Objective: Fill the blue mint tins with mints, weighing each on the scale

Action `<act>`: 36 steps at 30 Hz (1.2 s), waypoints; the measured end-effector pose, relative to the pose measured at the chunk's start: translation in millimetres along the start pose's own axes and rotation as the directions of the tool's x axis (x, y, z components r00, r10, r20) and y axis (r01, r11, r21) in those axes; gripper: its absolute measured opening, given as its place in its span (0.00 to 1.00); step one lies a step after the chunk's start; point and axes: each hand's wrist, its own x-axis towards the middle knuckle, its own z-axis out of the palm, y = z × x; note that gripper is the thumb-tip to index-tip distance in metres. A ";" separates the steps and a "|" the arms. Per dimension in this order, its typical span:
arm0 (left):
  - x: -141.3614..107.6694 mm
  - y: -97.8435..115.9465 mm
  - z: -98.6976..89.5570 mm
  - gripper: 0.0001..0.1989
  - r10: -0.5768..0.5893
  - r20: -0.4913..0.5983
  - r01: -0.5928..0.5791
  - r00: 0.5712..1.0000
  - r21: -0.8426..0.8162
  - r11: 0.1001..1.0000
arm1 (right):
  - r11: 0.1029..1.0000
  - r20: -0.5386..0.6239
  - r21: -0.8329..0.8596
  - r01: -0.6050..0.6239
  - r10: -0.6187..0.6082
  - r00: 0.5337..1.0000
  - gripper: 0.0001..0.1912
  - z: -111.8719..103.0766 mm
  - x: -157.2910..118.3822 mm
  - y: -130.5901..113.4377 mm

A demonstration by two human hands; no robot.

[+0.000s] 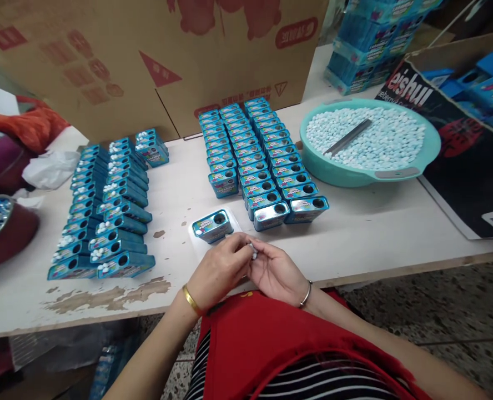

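Close to the table's front edge, my left hand (225,264) reaches with pinched fingers into my right hand (277,272). The right hand is cupped palm up, fingers curled. A few small white candies (253,253) show between the hands; the rest of the grip is hidden by the left fingers. Just beyond the left hand, a blue candy tin (212,226) with a dark round hole in its top rests on a small white flat device (195,244). One white candy lies on the lid's left end. To its right stand several rows of blue tins (252,176) with dark holes on top.
At left, two rows of blue tins (124,225) carry white candies on their lids. A turquoise basin (342,173) of white candies holds a grey metal strip (348,137). A large cardboard box (213,61) stands behind; a dark box (458,166) of blue packs is at right.
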 end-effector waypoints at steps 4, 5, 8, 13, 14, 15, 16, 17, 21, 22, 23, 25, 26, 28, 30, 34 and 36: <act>4.6 -7.8 -11.3 0.04 -0.015 -0.117 0.008 0.993 -0.059 0.998 | 0.999 0.015 0.040 0.033 -0.034 0.999 0.13 11.5 1.9 -4.3; 6.4 -11.0 -15.5 0.04 -0.032 -0.161 0.017 0.986 -0.090 0.996 | 0.998 0.011 0.052 0.045 -0.046 0.999 0.14 15.0 2.5 -5.9; 12.4 -24.0 -27.9 0.04 -0.112 -0.264 0.083 0.958 -0.121 0.989 | 0.996 -0.004 0.064 0.068 -0.068 0.998 0.14 23.1 4.7 -11.4; 17.5 -44.6 -39.8 0.03 -0.247 -0.245 0.244 0.938 -0.043 0.969 | 0.998 -0.036 0.023 0.065 -0.064 0.997 0.13 23.7 5.7 -17.7; 17.4 -45.4 -41.4 0.04 -0.251 -0.226 0.250 0.941 -0.032 0.968 | 0.997 -0.046 0.023 0.069 -0.068 0.997 0.13 22.6 5.5 -18.1; 17.1 -44.5 -42.7 0.06 -0.246 -0.221 0.247 0.944 -0.022 0.969 | 0.997 -0.053 0.026 0.073 -0.071 0.996 0.12 21.4 5.2 -18.2; 16.4 -42.0 -43.4 0.07 -0.236 -0.233 0.239 0.943 -0.014 0.971 | 0.997 -0.058 0.030 0.071 -0.069 0.996 0.12 20.3 5.1 -18.1; 15.3 -38.1 -43.3 0.08 -0.224 -0.254 0.229 0.941 -0.011 0.973 | 0.997 -0.060 0.033 0.064 -0.062 0.996 0.12 19.2 5.0 -17.8; 0.7 -18.8 -24.7 0.09 -0.177 -0.304 0.168 0.936 -0.055 0.984 | 0.998 -0.079 0.047 0.040 -0.036 0.996 0.13 12.2 4.7 -18.7; -7.1 -15.8 -14.7 0.10 -0.179 -0.312 0.163 0.933 -0.077 0.984 | 0.998 -0.097 0.049 0.048 -0.043 0.994 0.13 8.7 3.8 -20.3; -16.7 -14.0 -3.1 0.10 -0.194 -0.328 0.170 0.925 -0.100 0.980 | 0.997 -0.119 0.049 0.061 -0.055 0.991 0.13 4.2 2.4 -22.5; -39.8 -13.8 21.7 0.11 -0.267 -0.387 0.227 0.883 -0.146 0.963 | 0.994 -0.175 0.041 0.101 -0.092 0.980 0.13 -7.2 -2.4 -28.8; -52.1 -14.7 33.2 0.11 -0.319 -0.417 0.273 0.851 -0.168 0.947 | 0.992 -0.202 0.031 0.122 -0.113 0.973 0.13 -13.7 -5.6 -32.2; -74.4 -16.7 51.0 0.10 -0.417 -0.447 0.366 0.791 -0.201 0.909 | 0.988 -0.251 0.002 0.152 -0.146 0.957 0.13 -26.1 -12.4 -38.1; -89.5 -18.6 59.7 0.08 -0.495 -0.454 0.450 0.741 -0.212 0.868 | 0.987 -0.293 -0.029 0.158 -0.159 0.943 0.13 -35.7 -18.6 -41.4; -96.1 -26.0 57.5 0.06 -0.605 -0.518 0.593 0.604 -0.214 0.776 | 0.990 -0.338 -0.061 0.124 -0.138 0.931 0.12 -42.4 -25.2 -39.5; -92.4 -32.2 54.4 0.07 -0.648 -0.535 0.639 0.543 -0.237 0.732 | 0.992 -0.334 -0.075 0.102 -0.122 0.935 0.12 -41.7 -26.2 -36.9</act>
